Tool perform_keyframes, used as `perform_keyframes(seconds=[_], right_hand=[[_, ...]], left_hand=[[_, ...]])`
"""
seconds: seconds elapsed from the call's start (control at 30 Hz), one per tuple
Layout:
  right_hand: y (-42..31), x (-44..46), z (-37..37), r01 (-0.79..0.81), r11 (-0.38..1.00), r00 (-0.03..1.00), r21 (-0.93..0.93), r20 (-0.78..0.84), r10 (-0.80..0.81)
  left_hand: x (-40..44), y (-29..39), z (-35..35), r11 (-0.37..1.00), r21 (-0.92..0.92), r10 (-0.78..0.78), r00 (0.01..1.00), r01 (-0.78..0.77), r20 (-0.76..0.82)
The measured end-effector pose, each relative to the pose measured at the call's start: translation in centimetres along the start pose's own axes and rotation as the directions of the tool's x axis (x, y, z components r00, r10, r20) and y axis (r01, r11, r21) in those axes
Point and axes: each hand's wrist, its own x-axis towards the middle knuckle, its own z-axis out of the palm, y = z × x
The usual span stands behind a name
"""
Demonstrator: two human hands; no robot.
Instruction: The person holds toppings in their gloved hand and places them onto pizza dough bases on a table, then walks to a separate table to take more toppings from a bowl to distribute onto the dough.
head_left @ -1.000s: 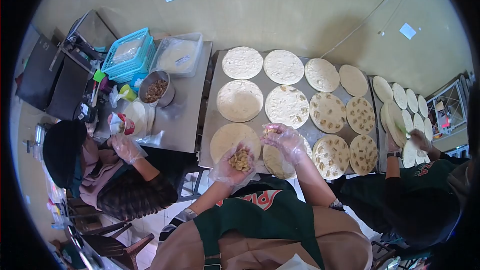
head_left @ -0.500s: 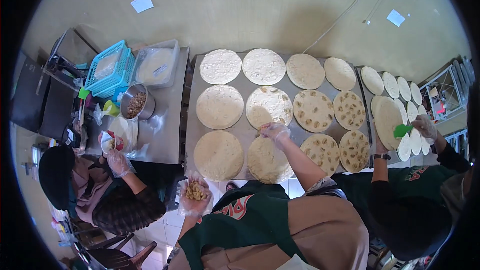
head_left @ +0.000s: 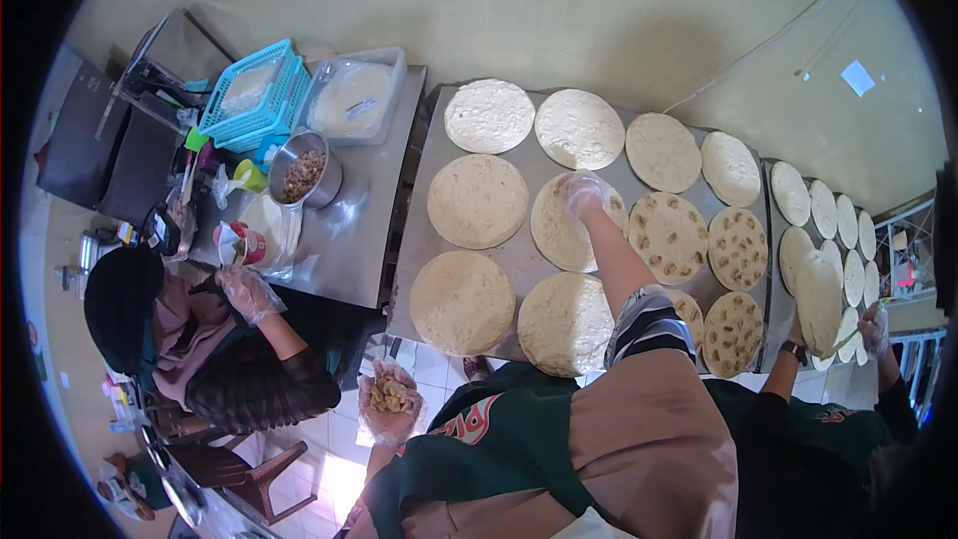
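My left hand (head_left: 399, 421), in a clear plastic glove, is cupped palm up below the table's front edge. It holds a small heap of brownish-yellow sliced topping (head_left: 389, 396). My right hand (head_left: 585, 190), also gloved, reaches over the far part of a round pizza base (head_left: 559, 235) in the middle row. Its fingers point down and are bunched together; what they hold, if anything, is hidden. Close by, another pizza base (head_left: 668, 238) carries spaced topping slices, as does a further base (head_left: 738, 249). A plain base (head_left: 567, 324) lies nearer to me.
At left, a co-worker's gloved hand (head_left: 249, 294) is by a red and white cup (head_left: 241, 244). A metal pot (head_left: 305, 172) of chopped filling, a blue basket (head_left: 256, 100) and a plastic tub (head_left: 355, 100) stand there. At right, another person holds a tilted base (head_left: 818, 307).
My right hand has moved from the near edge of the middle-row base to its far side. My view has shifted. The right co-worker's green tool no longer shows.
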Motion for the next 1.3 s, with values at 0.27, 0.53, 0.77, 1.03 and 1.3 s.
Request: perform_keyframes(seconds=[0.27, 0.53, 0.77, 1.03, 1.3], right_hand=[[-2.0, 0.9, -1.1, -0.073, 0.983, 0.996, -0.166, -0.072, 0.061], [-0.1, -0.5, -1.7, -0.089, 0.905, 0.995, 0.416, -0.011, 0.103], [-0.3, -0.6, 3.3, 0.185, 0.971, 0.981, 0.149, 0.037, -0.193], [-1.5, -1.1, 4.7, -0.073, 0.992, 0.994, 0.104, 0.086, 0.064], [-2.4, -3.9, 0.2, 0.041, 0.986, 0.997, 0.160, -0.070, -0.030]], left_hand=[[-0.6, 0.0, -0.1, 0.999, -0.009, 0.039, 0.999, -0.039, -0.002], [-0.1, 0.1, 0.0, 1.000, -0.012, 0.028, 1.000, -0.028, 0.012], [0.4, 0.1, 0.3, 1.000, 0.015, 0.013, 1.000, -0.013, 0.007], [-0.2, 0.6, 0.3, 0.999, -0.015, 0.028, 0.998, -0.029, -0.062], [-0.6, 1.1, -0.2, 0.999, -0.033, 0.025, 0.998, -0.027, -0.059]])
